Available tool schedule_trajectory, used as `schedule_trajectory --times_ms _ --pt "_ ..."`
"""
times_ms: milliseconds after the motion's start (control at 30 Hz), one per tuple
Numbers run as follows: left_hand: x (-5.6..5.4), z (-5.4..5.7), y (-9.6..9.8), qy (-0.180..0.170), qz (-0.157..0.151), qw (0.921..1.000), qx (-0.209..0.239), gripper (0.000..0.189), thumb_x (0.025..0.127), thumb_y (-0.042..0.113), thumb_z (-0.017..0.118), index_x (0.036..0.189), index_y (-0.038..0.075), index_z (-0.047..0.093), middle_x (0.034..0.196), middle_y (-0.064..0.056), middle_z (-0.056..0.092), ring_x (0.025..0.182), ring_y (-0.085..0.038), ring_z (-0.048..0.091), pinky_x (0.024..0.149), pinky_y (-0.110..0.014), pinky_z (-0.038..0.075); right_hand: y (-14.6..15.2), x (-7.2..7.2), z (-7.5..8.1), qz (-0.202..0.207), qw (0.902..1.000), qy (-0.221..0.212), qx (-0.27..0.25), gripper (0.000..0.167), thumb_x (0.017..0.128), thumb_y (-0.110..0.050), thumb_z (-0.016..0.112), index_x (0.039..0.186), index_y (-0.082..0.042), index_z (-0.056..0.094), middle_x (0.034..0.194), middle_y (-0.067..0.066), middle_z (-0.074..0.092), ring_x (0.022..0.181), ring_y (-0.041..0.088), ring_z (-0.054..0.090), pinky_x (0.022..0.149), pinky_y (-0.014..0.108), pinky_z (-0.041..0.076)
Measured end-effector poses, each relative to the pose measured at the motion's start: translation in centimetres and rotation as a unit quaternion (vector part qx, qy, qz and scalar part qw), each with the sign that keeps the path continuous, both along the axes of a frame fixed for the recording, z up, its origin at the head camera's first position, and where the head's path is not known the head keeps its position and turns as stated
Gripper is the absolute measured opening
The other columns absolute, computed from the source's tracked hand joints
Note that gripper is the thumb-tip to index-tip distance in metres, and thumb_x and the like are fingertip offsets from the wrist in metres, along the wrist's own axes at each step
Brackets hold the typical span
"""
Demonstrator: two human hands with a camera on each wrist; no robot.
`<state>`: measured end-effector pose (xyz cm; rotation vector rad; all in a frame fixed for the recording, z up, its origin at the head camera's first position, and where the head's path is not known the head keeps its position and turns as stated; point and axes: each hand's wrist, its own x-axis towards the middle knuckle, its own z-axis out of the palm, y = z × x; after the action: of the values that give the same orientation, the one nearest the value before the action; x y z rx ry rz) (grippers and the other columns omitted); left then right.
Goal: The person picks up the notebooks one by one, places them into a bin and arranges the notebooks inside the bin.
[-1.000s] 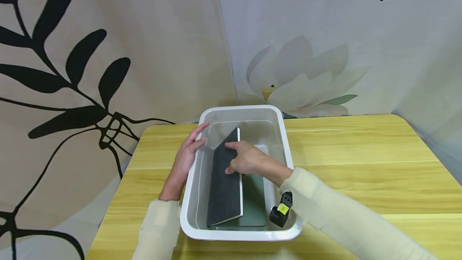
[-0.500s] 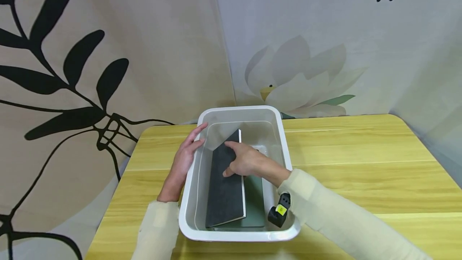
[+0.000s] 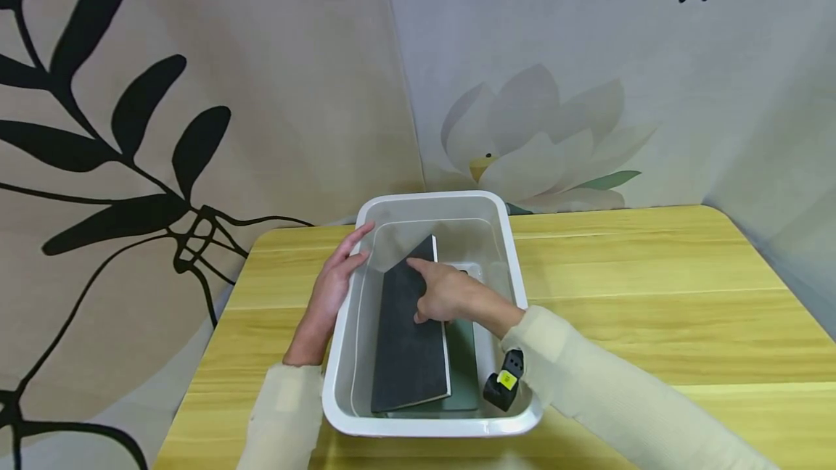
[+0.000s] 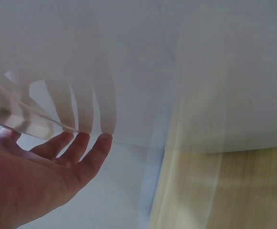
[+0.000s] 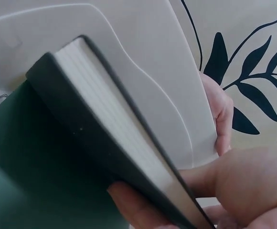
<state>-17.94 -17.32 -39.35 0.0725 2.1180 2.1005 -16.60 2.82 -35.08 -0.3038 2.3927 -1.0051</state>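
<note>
Inside the white plastic tub point(image 3: 444, 209), my right hand point(image 3: 451, 292) grips a black hardcover notebook point(image 3: 408, 354) by its right long edge. In the right wrist view, the notebook's white page block point(image 5: 114, 114) runs between its dark covers, with digits on both sides of it. The notebook is tilted, raised along this edge, over a flat green book point(image 3: 462, 361) that it partly covers. My left hand point(image 3: 334, 285) holds the tub's left rim. In the left wrist view, several fingertips point(image 4: 105, 138) touch the glossy outer wall under the rim.
The tub stands on a light wooden table point(image 3: 653, 296). A black device with a yellow label point(image 3: 506, 381) sits on the right wrist, inside the tub's right wall. Behind the table hangs a pale curtain point(image 3: 313, 93) printed with dark leaves and a flower.
The black notebook's near right corner has shifted slightly right, and more of its cover faces up. My right thumb has moved a little on the cover. The left hand stays at the rim.
</note>
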Motion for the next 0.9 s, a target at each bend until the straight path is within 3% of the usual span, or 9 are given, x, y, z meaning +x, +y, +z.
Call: schedule_trajectory --times_ms 267,467,900 --pt "0.08 0.01 -0.07 0.0 -0.001 1.0 -0.008 0.046 0.105 0.024 0.036 0.151 0.026 0.04 0.155 -0.005 0.033 0.132 -0.037 0.037 0.102 -0.052 0.037 0.05 0.06 -0.06 -0.006 0.9999 -0.009 -0.003 0.089 0.08 0.002 0.075 0.156 -0.016 0.031 0.141 0.016 0.052 0.068 0.02 0.062 0.051 0.029 0.048" --pt "-0.04 -0.05 0.04 0.004 -0.001 1.0 0.001 0.047 0.104 0.023 0.038 0.151 0.024 0.04 0.155 -0.007 0.033 0.132 -0.038 0.037 0.103 -0.054 0.036 0.15 0.1 0.06 -0.003 0.9999 -0.011 0.009 0.09 0.081 0.0 0.075 0.156 -0.016 0.029 0.14 0.016 0.053 0.071 0.019 0.063 0.051 0.03 0.05" --pt "0.01 -0.15 -0.18 0.008 -0.007 0.9999 -0.008 0.046 0.105 0.026 0.036 0.151 0.027 0.04 0.153 -0.009 0.036 0.13 -0.04 0.038 0.1 -0.055 0.039 0.45 0.11 0.33 0.013 0.9961 -0.035 0.08 0.092 0.088 -0.024 0.075 0.16 -0.023 0.017 0.139 0.021 0.055 0.055 0.022 0.065 0.053 0.035 0.056"
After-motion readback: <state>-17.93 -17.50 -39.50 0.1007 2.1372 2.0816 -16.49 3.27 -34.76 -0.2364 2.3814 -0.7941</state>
